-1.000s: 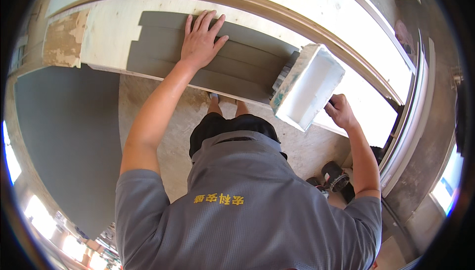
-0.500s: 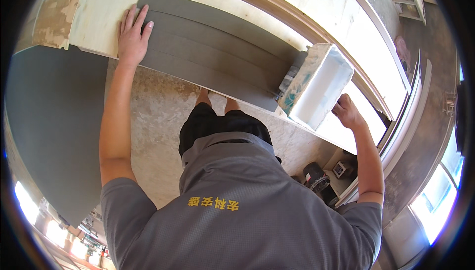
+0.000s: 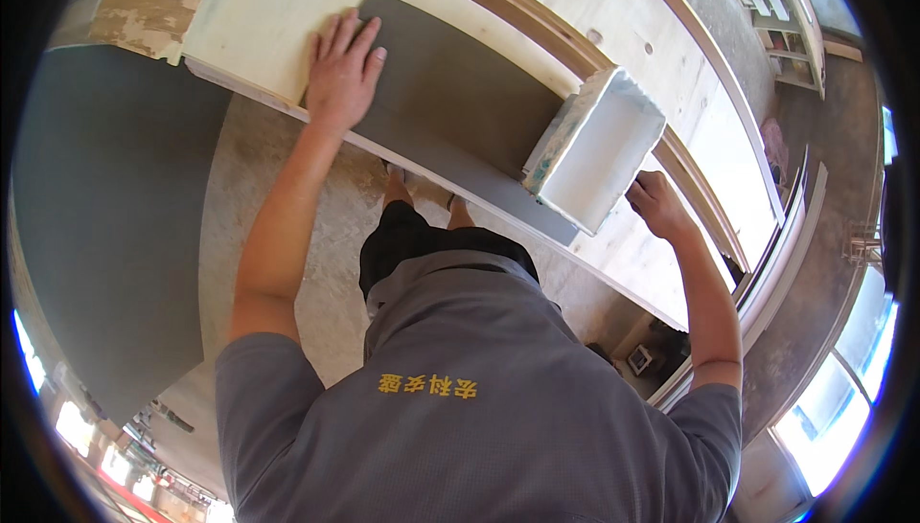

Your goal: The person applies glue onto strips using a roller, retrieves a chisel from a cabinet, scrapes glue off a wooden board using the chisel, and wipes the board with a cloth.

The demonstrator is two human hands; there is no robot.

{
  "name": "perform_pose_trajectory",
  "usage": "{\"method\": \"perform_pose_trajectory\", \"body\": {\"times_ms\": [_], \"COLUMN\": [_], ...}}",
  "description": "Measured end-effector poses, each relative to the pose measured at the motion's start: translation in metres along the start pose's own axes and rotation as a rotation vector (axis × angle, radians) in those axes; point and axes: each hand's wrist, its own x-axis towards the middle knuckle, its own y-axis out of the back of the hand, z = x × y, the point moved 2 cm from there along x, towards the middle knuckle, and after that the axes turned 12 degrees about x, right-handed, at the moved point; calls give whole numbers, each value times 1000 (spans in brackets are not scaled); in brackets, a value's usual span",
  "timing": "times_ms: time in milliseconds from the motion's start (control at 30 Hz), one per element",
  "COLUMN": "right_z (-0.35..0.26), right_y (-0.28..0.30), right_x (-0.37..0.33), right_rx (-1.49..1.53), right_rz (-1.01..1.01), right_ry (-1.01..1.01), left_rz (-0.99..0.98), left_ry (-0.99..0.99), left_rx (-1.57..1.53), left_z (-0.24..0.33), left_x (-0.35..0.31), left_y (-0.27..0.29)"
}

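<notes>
My left hand (image 3: 340, 68) lies flat with the fingers spread on the left end of a long dark grey board (image 3: 450, 111). The board rests on a pale plywood worktop (image 3: 268, 15), along its near edge. A white rectangular tub (image 3: 599, 149), smeared pale green on its outside, stands on the board's right end. My right hand (image 3: 656, 202) is at the tub's near right corner with curled fingers. Whether it grips the tub or something else is hidden.
A large dark grey panel (image 3: 105, 216) fills the left side below the worktop. Bare concrete floor (image 3: 331, 236) shows around my feet (image 3: 412, 183). A small box-like device (image 3: 640, 360) sits on the floor at right. Shelves (image 3: 776, 6) stand at far upper right, and bright windows (image 3: 834, 427) at lower right.
My left hand has slid left along the grey board, from near its middle to its left end. My right hand has stayed beside the tub.
</notes>
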Motion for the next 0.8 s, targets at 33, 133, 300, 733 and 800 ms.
{"method": "perform_pose_trajectory", "body": {"times_ms": [33,133,300,733,800], "right_z": [-16,-69,-140,-232,-244], "right_y": [-4,-19,-47,-88,-90], "right_x": [8,31,73,133,149], "right_rx": [-1,-29,-90,-65,-36], "right_rz": [-8,-15,-60,-38,-26], "right_ry": [17,34,31,150,187], "left_rz": [18,159,2,84,75], "left_ry": [15,39,-383,207,186], "left_rx": [-71,-462,-960,-490,-500], "left_z": [-2,-7,15,-74,-70], "left_x": [-1,-3,-90,-94,-98], "left_y": [0,12,80,38,30]}}
